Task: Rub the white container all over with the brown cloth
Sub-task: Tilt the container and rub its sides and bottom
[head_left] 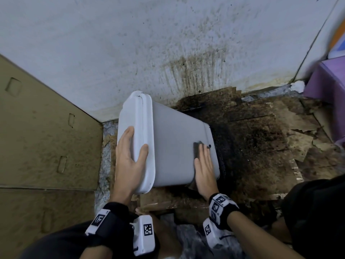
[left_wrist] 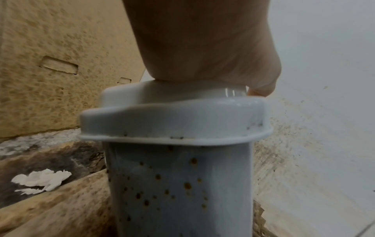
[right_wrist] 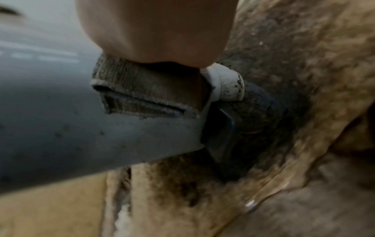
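Observation:
The white container [head_left: 171, 139] lies on its side on the floor, lid [head_left: 128, 118] end to the left, base to the right. My left hand [head_left: 133, 150] grips the lid end, fingers on the lid face and thumb over its rim. In the left wrist view the lid [left_wrist: 172, 118] sits under my palm [left_wrist: 202, 44], above a body [left_wrist: 178, 184] dotted with brown specks. My right hand [head_left: 203, 159] lies flat, pressing the folded brown cloth [head_left: 197, 149] against the upper side near the base. The right wrist view shows the cloth [right_wrist: 131, 89] under my palm [right_wrist: 158, 28].
A stained white wall [head_left: 168, 43] rises just behind the container. A big cardboard sheet [head_left: 43, 128] stands at the left. Dark, soiled cardboard [head_left: 261, 143] covers the floor to the right. A purple box [head_left: 328, 86] sits at the far right. A white paper scrap [left_wrist: 40, 179] lies on the floor.

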A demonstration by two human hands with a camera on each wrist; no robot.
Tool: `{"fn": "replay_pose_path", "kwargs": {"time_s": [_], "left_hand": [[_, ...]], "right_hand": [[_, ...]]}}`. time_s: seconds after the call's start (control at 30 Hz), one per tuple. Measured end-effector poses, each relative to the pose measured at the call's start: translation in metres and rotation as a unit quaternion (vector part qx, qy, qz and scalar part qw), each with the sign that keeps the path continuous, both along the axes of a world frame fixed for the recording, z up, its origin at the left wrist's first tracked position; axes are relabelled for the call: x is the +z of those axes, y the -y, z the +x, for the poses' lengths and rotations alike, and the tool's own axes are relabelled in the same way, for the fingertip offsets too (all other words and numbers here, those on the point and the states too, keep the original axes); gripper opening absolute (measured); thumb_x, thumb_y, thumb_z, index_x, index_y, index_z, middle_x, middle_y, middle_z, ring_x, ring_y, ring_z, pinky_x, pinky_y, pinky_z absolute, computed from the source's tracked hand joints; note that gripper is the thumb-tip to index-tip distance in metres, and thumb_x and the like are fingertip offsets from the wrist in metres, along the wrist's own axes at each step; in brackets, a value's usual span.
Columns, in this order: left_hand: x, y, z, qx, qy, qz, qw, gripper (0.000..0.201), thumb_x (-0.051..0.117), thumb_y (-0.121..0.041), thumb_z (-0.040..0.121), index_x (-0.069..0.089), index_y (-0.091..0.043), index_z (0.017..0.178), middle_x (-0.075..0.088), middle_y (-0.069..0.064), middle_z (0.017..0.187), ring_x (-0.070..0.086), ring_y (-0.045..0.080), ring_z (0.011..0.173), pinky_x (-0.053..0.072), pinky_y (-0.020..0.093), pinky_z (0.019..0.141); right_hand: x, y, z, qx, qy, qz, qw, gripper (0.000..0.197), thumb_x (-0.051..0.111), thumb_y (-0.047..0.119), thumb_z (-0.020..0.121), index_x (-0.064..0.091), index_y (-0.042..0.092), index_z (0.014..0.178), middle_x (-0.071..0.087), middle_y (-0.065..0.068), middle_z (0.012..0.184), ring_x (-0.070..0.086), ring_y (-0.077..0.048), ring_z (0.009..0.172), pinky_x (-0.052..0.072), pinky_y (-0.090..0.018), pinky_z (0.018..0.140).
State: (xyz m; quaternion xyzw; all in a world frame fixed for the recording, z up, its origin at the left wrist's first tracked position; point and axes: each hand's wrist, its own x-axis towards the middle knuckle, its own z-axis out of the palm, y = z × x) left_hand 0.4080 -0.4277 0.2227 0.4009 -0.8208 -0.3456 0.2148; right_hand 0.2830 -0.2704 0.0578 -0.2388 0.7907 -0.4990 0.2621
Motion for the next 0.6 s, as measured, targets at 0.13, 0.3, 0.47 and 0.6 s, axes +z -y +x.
{"fn": "replay_pose_path", "kwargs": {"time_s": [0.13, 0.3, 0.47, 0.6], "left_hand": [[0.000, -0.004, -0.005, -0.006, 0.000, -0.001, 1.000, 0.067, 0.053, -0.045, 0.099, 0.036, -0.025, 0.160, 0.033, -0.012, 0.166, 0.027, 0.008, 0.154, 0.025, 0.045, 0.128], [0.004, -0.009, -0.008, -0.010, 0.006, 0.000, 1.000, 0.068, 0.051, -0.045, 0.099, 0.034, -0.025, 0.161, 0.030, -0.010, 0.167, 0.026, 0.009, 0.155, 0.024, 0.045, 0.129], [0.006, -0.016, -0.012, -0.015, 0.003, -0.002, 1.000, 0.068, 0.051, -0.044, 0.100, 0.032, -0.024, 0.162, 0.029, -0.009, 0.167, 0.024, 0.007, 0.155, 0.021, 0.041, 0.130], [0.007, -0.022, -0.021, -0.022, 0.009, -0.019, 1.000, 0.072, 0.050, -0.051, 0.098, 0.032, -0.023, 0.162, 0.029, -0.009, 0.168, 0.023, 0.008, 0.155, 0.019, 0.039, 0.130]], "right_hand": [[0.018, 0.014, 0.000, -0.058, 0.091, 0.040, 0.993, 0.062, 0.030, 0.041, 0.111, -0.001, 0.029, 0.163, -0.008, 0.006, 0.172, -0.010, -0.007, 0.157, -0.003, -0.038, 0.129], [0.060, 0.026, 0.024, -0.032, 0.061, -0.009, 0.998, 0.060, 0.031, 0.041, 0.111, 0.005, 0.031, 0.164, -0.004, 0.014, 0.171, -0.008, -0.003, 0.156, -0.005, -0.031, 0.126], [0.089, 0.039, 0.047, -0.075, 0.065, -0.113, 0.989, 0.051, 0.040, 0.026, 0.110, 0.030, 0.028, 0.160, 0.019, 0.015, 0.168, 0.008, 0.003, 0.155, 0.006, -0.026, 0.127], [0.094, 0.032, 0.040, -0.156, 0.110, -0.137, 0.972, 0.044, 0.040, 0.018, 0.110, 0.045, 0.021, 0.153, 0.048, 0.009, 0.154, 0.040, 0.000, 0.142, 0.027, -0.010, 0.116]]}}
